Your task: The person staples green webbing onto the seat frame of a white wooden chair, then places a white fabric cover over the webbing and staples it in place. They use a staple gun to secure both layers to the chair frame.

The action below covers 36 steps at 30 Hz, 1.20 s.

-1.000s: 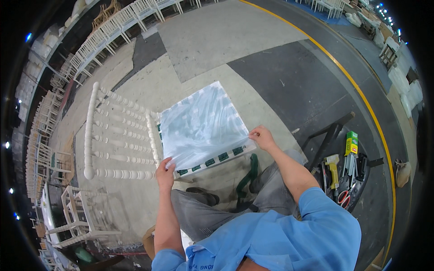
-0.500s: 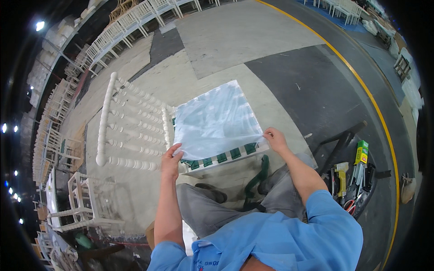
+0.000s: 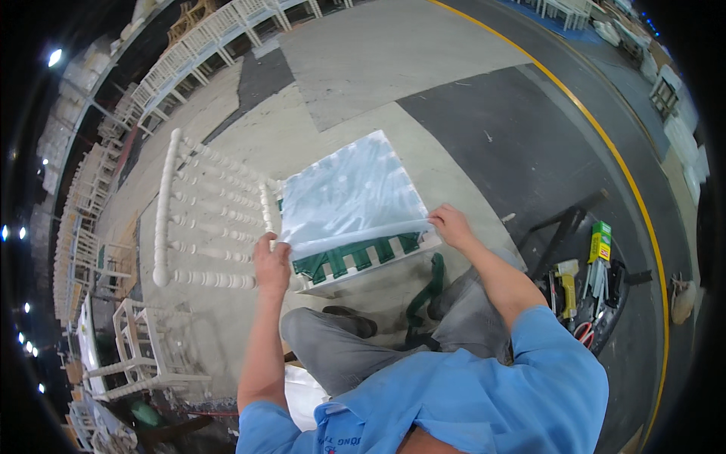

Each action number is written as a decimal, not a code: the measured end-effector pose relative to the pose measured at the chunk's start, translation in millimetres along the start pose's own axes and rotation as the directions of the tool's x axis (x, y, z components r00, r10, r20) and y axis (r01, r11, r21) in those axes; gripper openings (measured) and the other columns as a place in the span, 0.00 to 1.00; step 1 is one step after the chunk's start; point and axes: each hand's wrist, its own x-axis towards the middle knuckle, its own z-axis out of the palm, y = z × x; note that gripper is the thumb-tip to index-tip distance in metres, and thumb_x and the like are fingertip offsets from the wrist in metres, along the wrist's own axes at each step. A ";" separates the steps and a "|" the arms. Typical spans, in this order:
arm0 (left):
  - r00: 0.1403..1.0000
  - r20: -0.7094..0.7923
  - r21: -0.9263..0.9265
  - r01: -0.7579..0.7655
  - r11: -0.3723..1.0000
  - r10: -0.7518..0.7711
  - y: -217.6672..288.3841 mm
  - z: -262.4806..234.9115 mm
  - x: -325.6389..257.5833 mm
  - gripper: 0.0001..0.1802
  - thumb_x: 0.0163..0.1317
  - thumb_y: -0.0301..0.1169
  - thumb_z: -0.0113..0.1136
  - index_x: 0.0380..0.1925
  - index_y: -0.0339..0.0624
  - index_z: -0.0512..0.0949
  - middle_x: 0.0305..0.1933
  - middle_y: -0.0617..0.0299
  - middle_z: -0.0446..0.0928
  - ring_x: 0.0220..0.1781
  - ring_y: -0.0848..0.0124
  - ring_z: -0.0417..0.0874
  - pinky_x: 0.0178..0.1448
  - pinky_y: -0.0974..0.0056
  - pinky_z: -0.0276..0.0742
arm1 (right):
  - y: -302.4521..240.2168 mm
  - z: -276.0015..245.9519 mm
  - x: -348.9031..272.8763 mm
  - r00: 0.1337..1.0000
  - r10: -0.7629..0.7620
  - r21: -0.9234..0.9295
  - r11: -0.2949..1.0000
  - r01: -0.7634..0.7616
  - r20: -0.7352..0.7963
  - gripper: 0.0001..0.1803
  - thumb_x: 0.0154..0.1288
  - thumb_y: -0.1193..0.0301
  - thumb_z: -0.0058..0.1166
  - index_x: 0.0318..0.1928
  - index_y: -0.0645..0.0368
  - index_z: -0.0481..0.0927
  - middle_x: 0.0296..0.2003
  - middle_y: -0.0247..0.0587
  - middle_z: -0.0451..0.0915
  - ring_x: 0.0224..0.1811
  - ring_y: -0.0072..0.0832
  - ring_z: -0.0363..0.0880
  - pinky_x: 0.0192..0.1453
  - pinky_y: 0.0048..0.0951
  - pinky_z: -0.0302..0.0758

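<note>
A thin white cloth (image 3: pixel 344 189) lies over the seat of a white chair (image 3: pixel 162 219) whose back is made of turned spindles. My left hand (image 3: pixel 271 263) pinches the near left corner of the cloth, close to the chair back. On the other side my right hand (image 3: pixel 451 226) has the near right corner between thumb and fingers. The near edge between them is rolled or folded back. In front of it, strips of green webbing (image 3: pixel 355 257) show on the seat frame, with their ends over the front rail.
Right of my legs, a round dark surface (image 3: pixel 605 329) holds a yellow-handled tool (image 3: pixel 569 291), red-handled scissors (image 3: pixel 584 333) and a green-yellow box (image 3: pixel 600 240). A green strap (image 3: pixel 429 291) hangs by my knees. Another white chair frame (image 3: pixel 144 352) stands left; rows of chairs (image 3: pixel 200 57) line the back.
The cloth's near edge has moved back from the seat front, baring more green webbing. Both hands have kept hold of its corners, and the view has shifted slightly.
</note>
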 end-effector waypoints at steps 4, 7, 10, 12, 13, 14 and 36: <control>1.000 0.001 0.065 -0.007 0.998 0.007 -4.3 0.8 1.5 0.05 0.61 0.30 0.68 0.37 0.46 0.85 0.51 0.58 0.78 0.56 0.53 0.78 0.58 0.48 0.73 | -3.9 -0.1 0.5 0.997 -0.070 -0.039 0.997 0.069 -0.019 0.06 0.66 0.66 0.63 0.39 0.52 0.85 0.39 0.40 0.80 0.47 0.42 0.82 0.49 0.41 0.80; 0.996 0.001 0.117 -0.091 0.989 0.091 -5.6 5.4 -2.6 0.04 0.62 0.29 0.64 0.37 0.46 0.84 0.47 0.59 0.79 0.55 0.54 0.78 0.61 0.47 0.71 | -2.2 -2.5 -3.7 0.991 -0.132 -0.109 0.986 0.127 -0.037 0.05 0.67 0.66 0.62 0.39 0.51 0.84 0.40 0.39 0.80 0.47 0.42 0.82 0.49 0.42 0.80; 0.981 0.050 0.174 -0.192 0.966 0.186 -7.1 8.9 -19.0 0.06 0.62 0.27 0.61 0.38 0.45 0.84 0.44 0.59 0.79 0.55 0.55 0.78 0.64 0.46 0.70 | -0.1 -3.2 -11.5 0.981 -0.194 -0.142 0.971 0.195 0.017 0.04 0.67 0.67 0.62 0.39 0.51 0.83 0.40 0.39 0.80 0.46 0.42 0.82 0.48 0.43 0.81; 0.969 0.099 0.202 -0.242 0.949 0.226 -7.5 11.6 -29.4 0.06 0.60 0.27 0.61 0.37 0.45 0.83 0.43 0.59 0.79 0.54 0.56 0.77 0.68 0.44 0.68 | 2.4 -4.3 -17.2 0.973 -0.222 -0.159 0.960 0.230 0.064 0.03 0.67 0.68 0.61 0.39 0.51 0.82 0.40 0.39 0.80 0.46 0.42 0.82 0.47 0.43 0.81; 0.964 0.124 0.211 -0.258 0.943 0.236 -7.2 13.5 -32.8 0.06 0.59 0.27 0.60 0.36 0.45 0.82 0.42 0.59 0.78 0.53 0.56 0.77 0.70 0.43 0.67 | 4.5 -5.9 -19.9 0.970 -0.230 -0.170 0.956 0.241 0.080 0.03 0.67 0.69 0.61 0.39 0.51 0.82 0.40 0.39 0.80 0.46 0.43 0.82 0.47 0.43 0.81; 0.958 0.149 0.220 -0.274 0.936 0.246 -6.9 16.4 -34.9 0.05 0.57 0.27 0.60 0.34 0.45 0.80 0.41 0.59 0.77 0.53 0.56 0.77 0.73 0.42 0.66 | 6.6 -7.7 -21.8 0.967 -0.238 -0.182 0.951 0.252 0.096 0.03 0.67 0.69 0.60 0.39 0.51 0.82 0.40 0.39 0.79 0.45 0.43 0.82 0.47 0.42 0.81; 0.942 0.334 0.352 -0.152 0.923 0.027 1.9 46.8 -54.5 0.04 0.63 0.28 0.56 0.37 0.47 0.77 0.39 0.58 0.77 0.52 0.56 0.78 0.76 0.38 0.62 | 3.2 -2.5 -26.9 0.953 -0.279 -0.196 0.934 0.297 0.116 0.05 0.62 0.72 0.62 0.38 0.53 0.80 0.38 0.39 0.78 0.45 0.42 0.81 0.45 0.42 0.80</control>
